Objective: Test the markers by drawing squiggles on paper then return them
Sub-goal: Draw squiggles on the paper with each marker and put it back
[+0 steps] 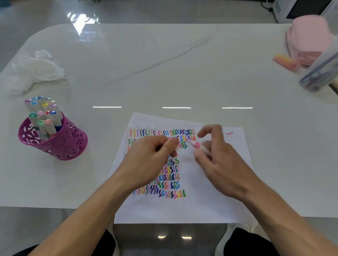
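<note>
1. Over the far part of the paper (198,210), at the near middle of the bench (168,67), both hands meet. The pink marker (196,144) sits between them, and appears to be off the sheet.
2. Deciding relation: the marker's long axis runs roughly left to right. Its coloured end points left at the left hand (150,158), and its white barrel passes right into the right hand (220,159). The coloured end and the left thumb tip are near each other but apart.
3. Right hand: the thumb and lower fingers (202,156) grasp the barrel. The forefinger is lifted in an arch above the marker, clear of it. This hand is blurred.
4. Left hand: thumb and forefinger are clenched together in a pinch, with the other fingers curled beneath. Only a white sliver shows under the thumb, so I cannot tell whether they hold a cap.
5. Judgement: the step looks like capping or uncapping. If so, the coming move depends on lining the pinch up with the coloured end along that axis.
6. Return point: the purple cup (67,144), holding the other markers (43,115), stands to the left, well apart from the paper. The left hand is nearer to it.
7. Rows of squiggles (171,174) cover the left half of the paper. A lone pink mark (229,133) sits at its far right corner.
</note>
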A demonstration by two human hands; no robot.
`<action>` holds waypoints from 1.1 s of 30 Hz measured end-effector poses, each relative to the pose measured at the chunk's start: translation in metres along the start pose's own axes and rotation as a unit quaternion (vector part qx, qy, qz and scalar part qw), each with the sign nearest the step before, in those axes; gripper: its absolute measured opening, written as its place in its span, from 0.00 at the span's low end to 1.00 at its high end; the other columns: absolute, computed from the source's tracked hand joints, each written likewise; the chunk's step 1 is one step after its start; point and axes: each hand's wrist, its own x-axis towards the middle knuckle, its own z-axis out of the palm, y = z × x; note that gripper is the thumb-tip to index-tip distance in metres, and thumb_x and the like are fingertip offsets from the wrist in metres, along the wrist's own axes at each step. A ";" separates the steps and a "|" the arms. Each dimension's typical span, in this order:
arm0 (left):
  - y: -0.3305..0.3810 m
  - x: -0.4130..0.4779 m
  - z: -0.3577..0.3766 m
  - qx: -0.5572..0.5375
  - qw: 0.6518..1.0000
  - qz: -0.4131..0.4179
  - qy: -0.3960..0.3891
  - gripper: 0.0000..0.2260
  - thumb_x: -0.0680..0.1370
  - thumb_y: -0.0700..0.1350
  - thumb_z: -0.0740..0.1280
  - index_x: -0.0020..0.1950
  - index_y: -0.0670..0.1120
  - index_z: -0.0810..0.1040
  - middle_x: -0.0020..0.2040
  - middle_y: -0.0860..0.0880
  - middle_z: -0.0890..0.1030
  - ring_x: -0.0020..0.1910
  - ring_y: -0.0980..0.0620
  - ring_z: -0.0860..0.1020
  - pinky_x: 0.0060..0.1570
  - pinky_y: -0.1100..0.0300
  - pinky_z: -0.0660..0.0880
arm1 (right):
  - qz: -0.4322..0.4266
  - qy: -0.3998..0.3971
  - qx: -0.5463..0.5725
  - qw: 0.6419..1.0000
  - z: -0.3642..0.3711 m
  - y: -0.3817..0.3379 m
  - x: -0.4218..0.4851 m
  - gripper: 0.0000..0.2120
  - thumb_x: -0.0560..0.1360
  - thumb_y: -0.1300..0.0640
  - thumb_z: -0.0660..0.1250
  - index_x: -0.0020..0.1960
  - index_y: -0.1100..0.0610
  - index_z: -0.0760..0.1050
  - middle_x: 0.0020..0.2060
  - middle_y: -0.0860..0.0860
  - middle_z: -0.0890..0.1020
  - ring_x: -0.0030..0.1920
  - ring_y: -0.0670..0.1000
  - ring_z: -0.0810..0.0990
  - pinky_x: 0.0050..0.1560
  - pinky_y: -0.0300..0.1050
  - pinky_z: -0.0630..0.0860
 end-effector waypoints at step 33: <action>-0.016 0.000 0.010 0.232 0.971 0.061 -0.012 0.04 0.79 0.52 0.68 0.46 0.54 0.77 0.42 0.59 0.77 0.44 0.61 0.73 0.39 0.71 0.63 | 0.089 0.137 0.231 0.959 0.017 0.016 0.012 0.13 0.77 0.59 0.75 0.42 0.56 0.71 0.32 0.54 0.84 0.30 0.47 0.80 0.32 0.40 0.77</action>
